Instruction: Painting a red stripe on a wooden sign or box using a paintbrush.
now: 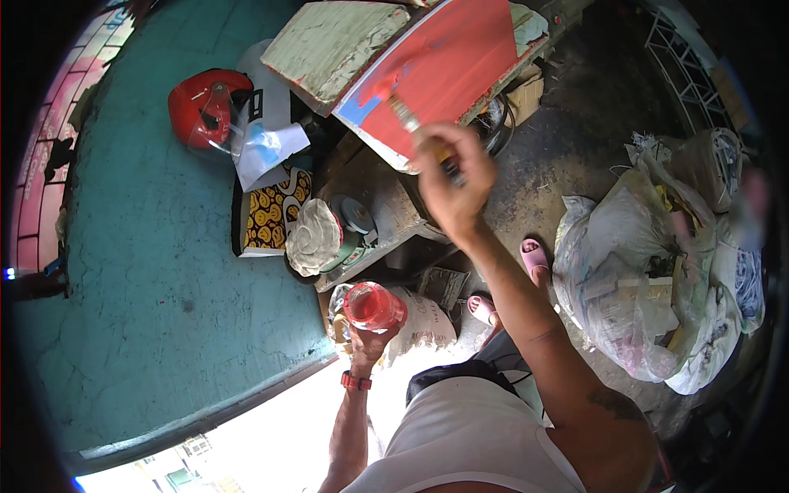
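My right hand is closed around the handle of a paintbrush, its bristles touching a board or very close to it. Red paint covers most of that board, while a blue patch and a white strip show along its left edge. Lower down, my left hand grips a clear jar of red paint from below, the mouth facing up. A red band circles my left wrist.
A red helmet and papers lie by the teal wall. Beside the workbench is a smiley-patterned box. Large plastic sacks stand on the floor at right, near my pink sandals.
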{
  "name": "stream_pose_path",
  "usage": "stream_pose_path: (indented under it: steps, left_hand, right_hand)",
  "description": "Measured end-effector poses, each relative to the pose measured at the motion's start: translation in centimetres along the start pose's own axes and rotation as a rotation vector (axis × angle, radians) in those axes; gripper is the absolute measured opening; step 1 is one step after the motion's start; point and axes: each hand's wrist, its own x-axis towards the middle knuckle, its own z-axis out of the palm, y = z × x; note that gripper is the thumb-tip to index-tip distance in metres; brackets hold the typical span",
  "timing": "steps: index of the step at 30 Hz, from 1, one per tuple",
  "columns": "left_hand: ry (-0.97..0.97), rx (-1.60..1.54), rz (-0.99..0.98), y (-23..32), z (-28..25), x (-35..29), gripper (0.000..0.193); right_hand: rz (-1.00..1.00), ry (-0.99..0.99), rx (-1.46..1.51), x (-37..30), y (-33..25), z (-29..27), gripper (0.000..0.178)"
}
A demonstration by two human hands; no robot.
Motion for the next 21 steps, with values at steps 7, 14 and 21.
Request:
stream_pose_path:
  steps: [7, 14, 21]
  left_hand:
    - [-0.026, -0.073, 0.012, 2.1, 1.2, 0.4, 0.099]
    - [-0.052, -0.027, -0.036, 1.6, 0.5, 0.6, 0.09]
    - [-0.019, -0.016, 0.072, 1.8, 0.8, 0.5, 0.087]
  right_hand:
    - [0.392, 0.508, 0.591, 3.9, 5.4, -1.4, 0.01]
    - [0.573, 0.253, 0.546, -4.2, 1.0, 3.4, 0.009]
    - [0.32, 0.488, 0.406, 1.9, 4.3, -0.2, 0.006]
